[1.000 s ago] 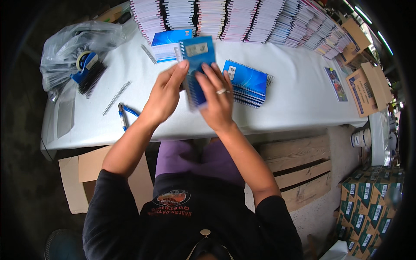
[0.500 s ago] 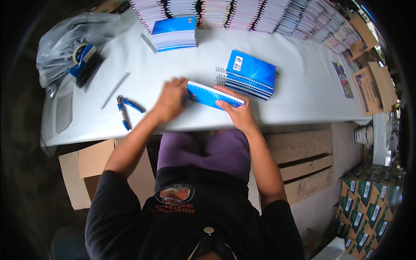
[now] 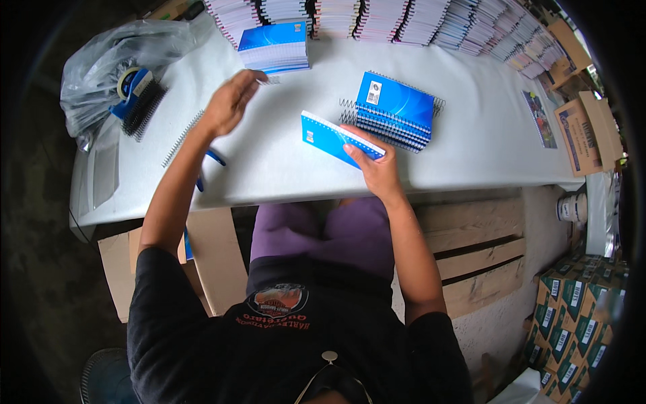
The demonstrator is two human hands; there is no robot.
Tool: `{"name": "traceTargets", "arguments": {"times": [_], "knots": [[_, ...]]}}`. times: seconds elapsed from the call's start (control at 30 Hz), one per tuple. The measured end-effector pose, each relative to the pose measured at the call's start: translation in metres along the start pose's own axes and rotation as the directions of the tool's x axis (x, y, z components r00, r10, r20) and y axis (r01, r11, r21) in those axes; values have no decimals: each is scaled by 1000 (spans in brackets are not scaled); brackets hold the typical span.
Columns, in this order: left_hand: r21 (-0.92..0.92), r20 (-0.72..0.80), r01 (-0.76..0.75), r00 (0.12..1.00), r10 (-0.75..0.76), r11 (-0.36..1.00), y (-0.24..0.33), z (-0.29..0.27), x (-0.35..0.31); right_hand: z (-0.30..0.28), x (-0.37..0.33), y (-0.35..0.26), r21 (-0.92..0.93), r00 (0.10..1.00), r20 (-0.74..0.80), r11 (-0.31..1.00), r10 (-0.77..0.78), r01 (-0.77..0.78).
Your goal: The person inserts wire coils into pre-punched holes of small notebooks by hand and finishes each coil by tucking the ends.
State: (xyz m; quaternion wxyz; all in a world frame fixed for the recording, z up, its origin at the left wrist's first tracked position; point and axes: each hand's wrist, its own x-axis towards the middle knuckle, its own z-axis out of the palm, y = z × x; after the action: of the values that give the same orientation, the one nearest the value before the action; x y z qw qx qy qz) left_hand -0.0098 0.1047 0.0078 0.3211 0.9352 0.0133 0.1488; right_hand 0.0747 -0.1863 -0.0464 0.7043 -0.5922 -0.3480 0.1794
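My right hand (image 3: 375, 165) grips a small blue-covered notebook (image 3: 328, 140), thumb on the cover; a row of punched holes runs along its upper edge. Up and to the left, my left hand (image 3: 232, 101) pinches a thin wire spiral coil (image 3: 270, 80), whose free end sticks out past the fingertips. Just beyond it stands a stack of blue-covered pads (image 3: 274, 47) with no coil visible on them. Spiral-bound blue notebooks (image 3: 398, 101) lie piled to the right of the held one. Another coil (image 3: 178, 143) rests beside my left forearm, which partly covers a blue-handled tool (image 3: 215, 157).
Rows of bound books (image 3: 390, 20) line the table's far edge. At the left are a clear plastic bag (image 3: 94, 74), a blue tape dispenser (image 3: 131, 94) and a bunch of dark coils (image 3: 143, 114). A cardboard box (image 3: 580, 138) is at the right; another (image 3: 219, 256) sits below the table.
My left hand has left the notebook, moved up and left, and taken the coil that lay by the stack. My right hand keeps hold of the notebook in nearly the same place.
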Motion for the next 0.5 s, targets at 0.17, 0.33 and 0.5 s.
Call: {"name": "traceTargets", "arguments": {"times": [0.17, 0.33, 0.5], "knots": [[-309, 304, 265, 938, -170, 913, 50, 26, -30, 4, -2, 0, 26, 998, -54, 1000, 17, -16], [-315, 277, 317, 932, -233, 894, 43, 33, -25, 6, 0, 0, -13, 999, -39, 1000, -16, 16], [-388, 454, 490, 839, -300, 781, 45, 24, -12, 5, -1, 0, -32, 998, -51, 999, -29, 28]]}}
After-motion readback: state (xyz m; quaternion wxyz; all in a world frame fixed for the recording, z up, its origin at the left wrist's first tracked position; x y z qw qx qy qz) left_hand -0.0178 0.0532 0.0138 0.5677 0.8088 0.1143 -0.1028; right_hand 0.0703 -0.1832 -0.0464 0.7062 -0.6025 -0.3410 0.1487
